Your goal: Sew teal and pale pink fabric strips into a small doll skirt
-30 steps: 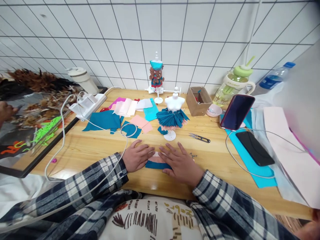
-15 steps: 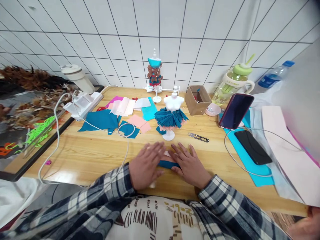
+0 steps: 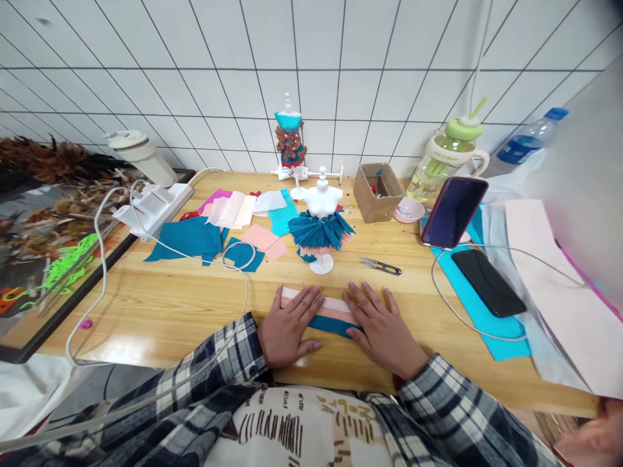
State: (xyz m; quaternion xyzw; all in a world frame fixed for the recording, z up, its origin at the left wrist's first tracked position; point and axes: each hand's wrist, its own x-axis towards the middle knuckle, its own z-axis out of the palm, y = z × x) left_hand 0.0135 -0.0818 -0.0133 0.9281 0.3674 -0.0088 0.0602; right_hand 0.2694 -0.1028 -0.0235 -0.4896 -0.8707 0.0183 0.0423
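Both palms lie flat on a layered strip of fabric [image 3: 335,314] near the table's front. It shows a white band at the back, pink in the middle and teal in front. My left hand [image 3: 291,327] covers the strip's left end, fingers stretched out. My right hand [image 3: 382,327] presses on its right end, fingers spread. Just beyond stands a small white mannequin [image 3: 322,202] wearing a pleated teal skirt [image 3: 321,230] with pink beneath. Thread snips [image 3: 380,266] lie to the mannequin's right.
Teal cloth [image 3: 185,240], pink scraps [image 3: 265,241] and a power strip [image 3: 153,211] with a loose white cable lie left. A second dressed mannequin [image 3: 291,139] stands behind. Rightward are a cardboard box [image 3: 378,194], a propped phone [image 3: 455,213], a flat black phone [image 3: 488,283] and a drink bottle [image 3: 448,159].
My hands have moved apart along the strip, so more of its white, pink and teal bands shows. The camera view has shifted slightly.
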